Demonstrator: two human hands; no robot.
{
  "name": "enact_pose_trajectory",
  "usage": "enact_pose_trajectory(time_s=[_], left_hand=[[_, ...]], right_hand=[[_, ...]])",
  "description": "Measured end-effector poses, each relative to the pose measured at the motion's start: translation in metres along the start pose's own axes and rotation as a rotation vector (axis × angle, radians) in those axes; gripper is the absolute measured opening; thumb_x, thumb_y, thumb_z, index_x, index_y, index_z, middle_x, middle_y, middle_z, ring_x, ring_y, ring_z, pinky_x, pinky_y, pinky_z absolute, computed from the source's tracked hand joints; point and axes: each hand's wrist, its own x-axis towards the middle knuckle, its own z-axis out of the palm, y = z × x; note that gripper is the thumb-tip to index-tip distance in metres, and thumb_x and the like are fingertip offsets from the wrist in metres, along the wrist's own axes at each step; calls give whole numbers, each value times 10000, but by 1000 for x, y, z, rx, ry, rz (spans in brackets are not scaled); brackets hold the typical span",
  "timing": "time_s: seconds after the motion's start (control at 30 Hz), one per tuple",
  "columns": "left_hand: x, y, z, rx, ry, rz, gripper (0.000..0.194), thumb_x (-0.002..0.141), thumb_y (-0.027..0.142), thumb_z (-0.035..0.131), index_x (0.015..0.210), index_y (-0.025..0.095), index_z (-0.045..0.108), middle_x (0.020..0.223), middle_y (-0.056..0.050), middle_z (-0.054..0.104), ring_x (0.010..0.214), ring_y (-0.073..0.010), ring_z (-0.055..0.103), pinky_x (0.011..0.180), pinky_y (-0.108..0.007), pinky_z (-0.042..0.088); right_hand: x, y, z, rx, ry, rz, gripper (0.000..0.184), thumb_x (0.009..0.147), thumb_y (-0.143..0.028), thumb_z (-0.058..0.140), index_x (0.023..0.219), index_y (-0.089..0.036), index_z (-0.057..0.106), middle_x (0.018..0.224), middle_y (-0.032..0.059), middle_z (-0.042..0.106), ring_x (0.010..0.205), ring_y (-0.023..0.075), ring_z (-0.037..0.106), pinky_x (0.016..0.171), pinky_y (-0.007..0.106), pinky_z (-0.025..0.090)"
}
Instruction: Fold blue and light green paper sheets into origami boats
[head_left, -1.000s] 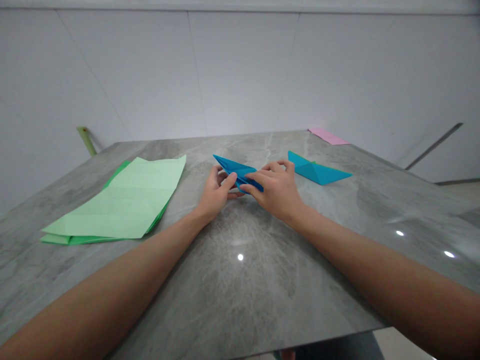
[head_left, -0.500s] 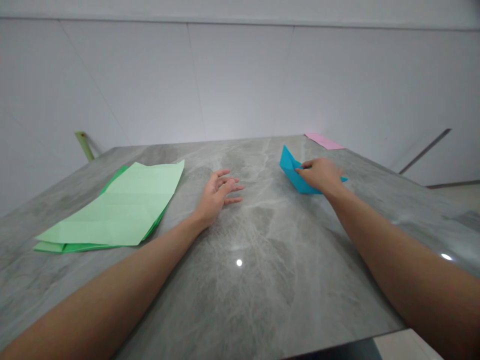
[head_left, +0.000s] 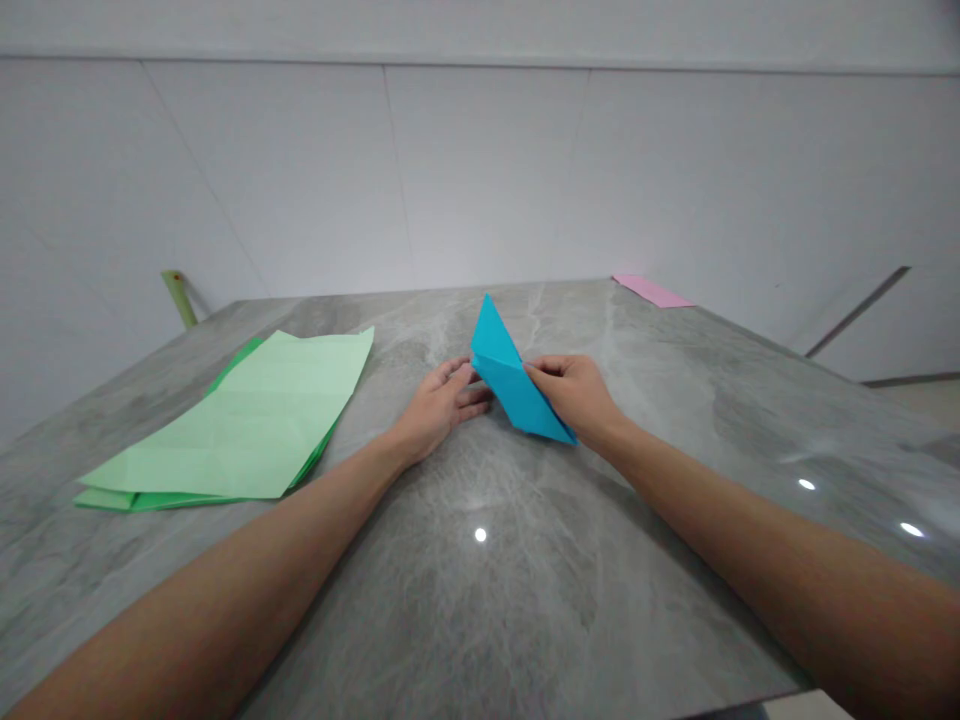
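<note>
A blue folded paper boat (head_left: 517,392) is held tilted above the middle of the table, one pointed end up and the other slanting down to the right. My right hand (head_left: 576,395) pinches its right edge between thumb and fingers. At the boat's left edge is my left hand (head_left: 439,405), its fingers apart and partly stretched out. Some of those fingertips pass behind the blue paper, so I cannot tell how firmly they touch it.
A stack of green paper sheets (head_left: 232,420) lies on the left of the grey marbled table (head_left: 480,620). A pink sheet (head_left: 651,291) rests at the far right edge. Behind the table rises a white wall (head_left: 487,180).
My right hand has brought the blue paper boat leftward to the middle, raising and tilting it. My left hand has stayed nearly in place and is now at the boat's left edge.
</note>
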Motion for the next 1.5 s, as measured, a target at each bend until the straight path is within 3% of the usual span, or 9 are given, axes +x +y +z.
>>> enact_pose_trajectory(time_s=[0.13, 0.23, 0.33, 0.47, 0.6, 0.77, 0.9, 1.13, 1.5], left_hand=[[-1, 0, 3, -64, -21, -42, 227, 919, 352, 509, 858, 163, 619, 871, -88, 705, 787, -221, 683, 792, -409, 561], [0, -2, 3, -62, 24, -38, 141, 897, 289, 546, 887, 186, 642, 809, -53, 715, 797, -222, 686, 804, -407, 560], [2, -2, 1, -94, 69, -49, 150, 915, 291, 528, 969, 211, 644, 856, -45, 730, 853, -225, 693, 828, -413, 565], [4, 1, -4, -165, 85, -137, 334, 955, 423, 434, 1009, 173, 649, 961, -114, 725, 906, -261, 699, 803, -441, 584], [4, 4, -4, -218, 50, -196, 541, 942, 571, 368, 993, 125, 670, 1015, -164, 714, 965, -293, 689, 825, -450, 584], [3, 4, -1, -208, 135, -179, 432, 970, 487, 376, 1027, 160, 653, 1011, -118, 729, 979, -278, 690, 845, -438, 576], [4, 2, -2, -179, 179, -151, 367, 974, 442, 405, 1069, 167, 630, 1004, -111, 731, 960, -268, 694, 838, -441, 578], [4, 1, -2, -186, 176, -147, 404, 983, 454, 372, 1077, 159, 631, 958, -111, 736, 900, -253, 710, 810, -413, 588], [7, -2, -4, -164, 181, -121, 395, 974, 461, 396, 1057, 161, 640, 926, -111, 740, 856, -257, 716, 790, -421, 591]], right_hand=[[-18, -4, 24, 311, -202, 47, 282, 713, -449, 696, 681, -169, 696, 607, -8, 630, 561, 117, 525, 551, 245, 409], [-21, -5, 27, 491, -291, 118, 298, 655, -461, 757, 739, -182, 690, 581, -30, 606, 527, 107, 512, 538, 242, 418], [-19, -5, 23, 564, -251, 155, 258, 639, -413, 771, 736, -190, 684, 590, -29, 619, 514, 110, 527, 551, 255, 451], [-15, -8, 16, 597, -116, 241, 148, 681, -312, 714, 755, -185, 697, 674, 31, 704, 601, 186, 638, 605, 315, 518], [-14, -10, 14, 677, -197, 310, 157, 726, -279, 650, 797, -155, 715, 778, 92, 744, 744, 250, 697, 689, 362, 547], [-14, 1, 20, 584, -174, 336, 101, 679, -271, 702, 697, -174, 682, 592, 27, 674, 534, 162, 604, 525, 277, 479], [-15, 4, 22, 538, -172, 315, 124, 672, -291, 703, 667, -172, 668, 575, -2, 644, 445, 102, 501, 448, 235, 394], [-14, 1, 18, 518, -157, 256, 175, 653, -344, 730, 635, -194, 643, 532, 18, 627, 544, 183, 601, 523, 295, 460], [-15, 5, 20, 471, -167, 246, 211, 662, -373, 727, 624, -197, 617, 487, -7, 584, 521, 171, 578, 506, 285, 442]])
